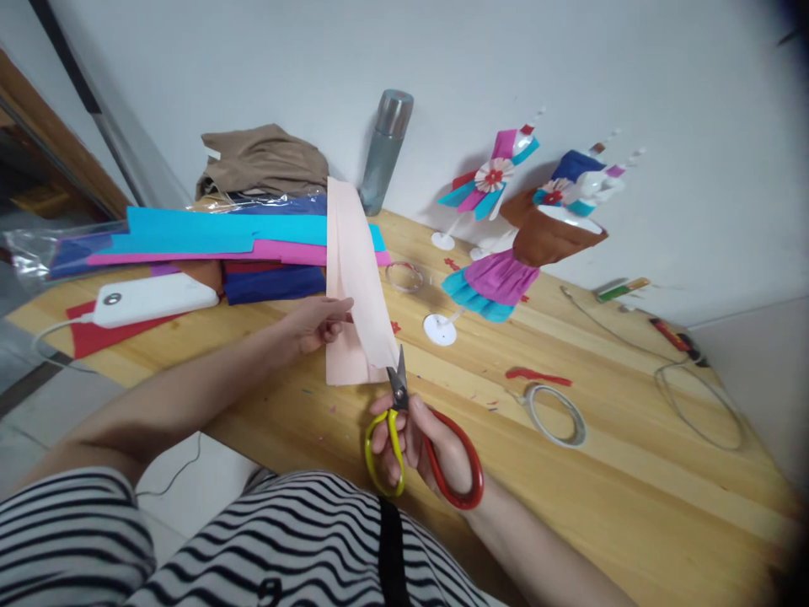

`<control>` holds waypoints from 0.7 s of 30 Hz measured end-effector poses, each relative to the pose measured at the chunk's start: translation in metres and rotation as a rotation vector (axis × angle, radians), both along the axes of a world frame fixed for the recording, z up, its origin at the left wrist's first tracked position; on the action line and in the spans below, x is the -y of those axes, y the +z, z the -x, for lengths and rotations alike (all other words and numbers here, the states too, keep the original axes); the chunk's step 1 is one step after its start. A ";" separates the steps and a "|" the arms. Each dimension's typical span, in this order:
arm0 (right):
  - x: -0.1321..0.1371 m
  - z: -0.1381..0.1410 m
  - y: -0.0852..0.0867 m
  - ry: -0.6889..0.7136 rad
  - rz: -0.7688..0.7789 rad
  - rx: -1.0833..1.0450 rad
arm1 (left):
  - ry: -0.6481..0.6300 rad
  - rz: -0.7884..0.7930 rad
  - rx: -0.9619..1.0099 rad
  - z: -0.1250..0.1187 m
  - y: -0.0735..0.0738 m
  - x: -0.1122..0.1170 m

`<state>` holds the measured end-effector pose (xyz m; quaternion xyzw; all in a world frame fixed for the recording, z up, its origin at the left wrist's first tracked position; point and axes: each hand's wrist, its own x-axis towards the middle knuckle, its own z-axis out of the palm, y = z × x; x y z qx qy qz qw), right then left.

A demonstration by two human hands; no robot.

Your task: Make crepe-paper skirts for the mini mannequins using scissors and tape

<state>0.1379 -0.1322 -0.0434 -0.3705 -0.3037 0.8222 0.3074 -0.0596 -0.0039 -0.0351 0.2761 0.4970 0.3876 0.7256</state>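
A long strip of pale pink crepe paper [363,261] stands folded over in the middle of the table. My left hand [322,324] pinches its left edge between thumb and fingers. In my right hand [420,434] is a pair of scissors [399,392] with one yellow and one red handle, thumb in the red loop. Its blades are parted and point away from me. The lower right corner of the pink paper lies at the blades; whether it is between them I cannot tell for sure.
Blue paper [190,232] and a white power bank [158,299] lie left. Behind stand a flask [385,152] and a brown cloth [265,160]. Crepe-paper figures on stands [441,330] are at right, near a tape roll [556,415], a glue gun [679,337] and its cable.
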 end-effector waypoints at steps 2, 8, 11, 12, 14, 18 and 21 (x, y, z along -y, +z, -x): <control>0.000 -0.001 0.000 0.008 0.020 0.001 | -0.059 0.043 0.040 -0.003 0.001 0.004; -0.001 -0.001 -0.005 0.032 0.033 0.014 | -0.234 0.082 0.029 -0.014 0.004 0.020; -0.001 -0.002 -0.007 0.049 0.030 0.033 | -0.200 0.094 0.015 -0.017 0.002 0.023; -0.001 -0.003 -0.008 0.053 0.028 0.040 | -0.185 0.094 0.014 -0.018 0.001 0.023; 0.000 -0.005 -0.008 0.040 0.018 0.036 | -0.168 0.097 0.031 -0.018 0.001 0.023; 0.001 -0.007 -0.007 0.022 0.031 0.024 | -0.185 0.099 0.108 -0.018 0.002 0.025; 0.001 -0.008 -0.006 0.019 0.066 0.046 | -0.235 0.074 0.177 -0.018 0.001 0.027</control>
